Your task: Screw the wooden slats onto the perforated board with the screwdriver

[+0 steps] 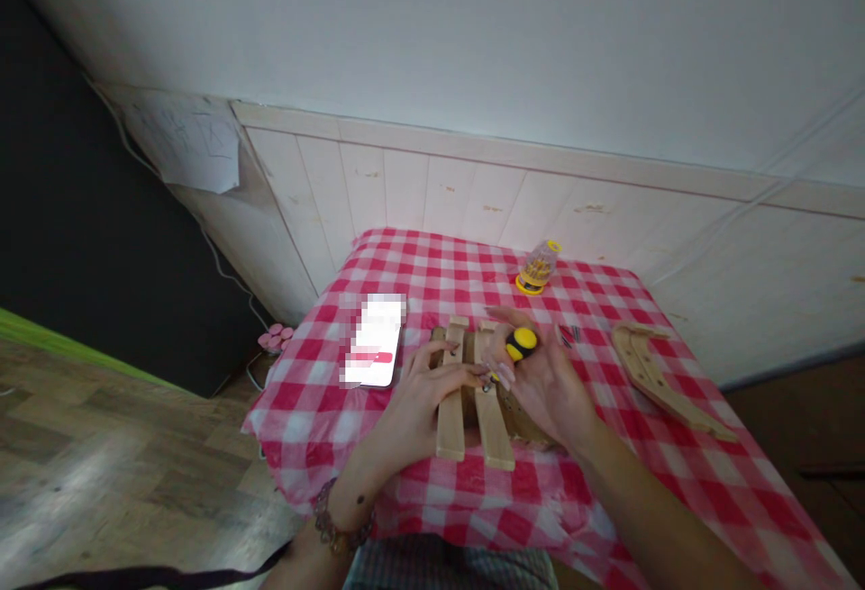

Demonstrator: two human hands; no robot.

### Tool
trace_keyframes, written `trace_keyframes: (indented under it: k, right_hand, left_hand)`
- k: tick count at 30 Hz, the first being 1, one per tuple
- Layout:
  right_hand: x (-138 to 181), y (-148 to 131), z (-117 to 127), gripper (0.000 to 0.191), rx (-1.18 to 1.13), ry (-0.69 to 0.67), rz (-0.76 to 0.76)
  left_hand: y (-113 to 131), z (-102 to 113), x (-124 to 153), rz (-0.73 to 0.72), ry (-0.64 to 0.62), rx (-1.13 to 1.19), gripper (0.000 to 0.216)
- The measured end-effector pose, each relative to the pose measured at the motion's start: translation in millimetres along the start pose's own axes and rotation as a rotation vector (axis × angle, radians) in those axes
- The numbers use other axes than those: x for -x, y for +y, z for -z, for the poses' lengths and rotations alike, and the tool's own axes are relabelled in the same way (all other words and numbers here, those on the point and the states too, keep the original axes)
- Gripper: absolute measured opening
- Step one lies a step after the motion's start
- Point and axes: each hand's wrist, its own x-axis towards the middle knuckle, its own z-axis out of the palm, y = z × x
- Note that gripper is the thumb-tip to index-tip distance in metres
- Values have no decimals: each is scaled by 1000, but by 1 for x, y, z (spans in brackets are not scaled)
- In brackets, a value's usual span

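Observation:
My right hand (533,374) is closed around a screwdriver (522,344) with a yellow and black handle. Its shaft points down and left, to a small dark screw or hole (487,386) in the right-hand wooden slat (496,437). My left hand (423,396) grips the left-hand wooden slat (450,432) from the side, its fingers laid across the top. One fingertip reaches over to the right slat, close to the screwdriver's tip. Both slats lie roughly parallel across a brown wooden piece (531,423), which my hands partly cover.
A phone (378,342) with a lit screen lies left of my hands. Behind stands a clear, yellow-capped container of bits (539,267). Several screws (571,335) and curved wooden parts (659,378) lie to the right on the checked tablecloth (432,257). A wall (452,189) borders the table's far side.

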Motion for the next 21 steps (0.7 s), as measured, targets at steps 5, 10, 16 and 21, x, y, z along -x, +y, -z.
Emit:
trace_keyframes:
  k: [5,10,16,21]
  right_hand:
    - [5,0,9,38,2,-31,16]
    - [8,0,15,33,90,-81,75]
    - [9,-3,18,22,175,-170,79]
    - [5,-1,11,27,55,-28,87]
  left_hand:
    - [1,1,0,14,-16,-15,53]
    - [2,2,0,23,-21,-10,52]
    - [0,0,0,18,-3,-22,50]
    - [1,0,-1,10,-8,-11,51]
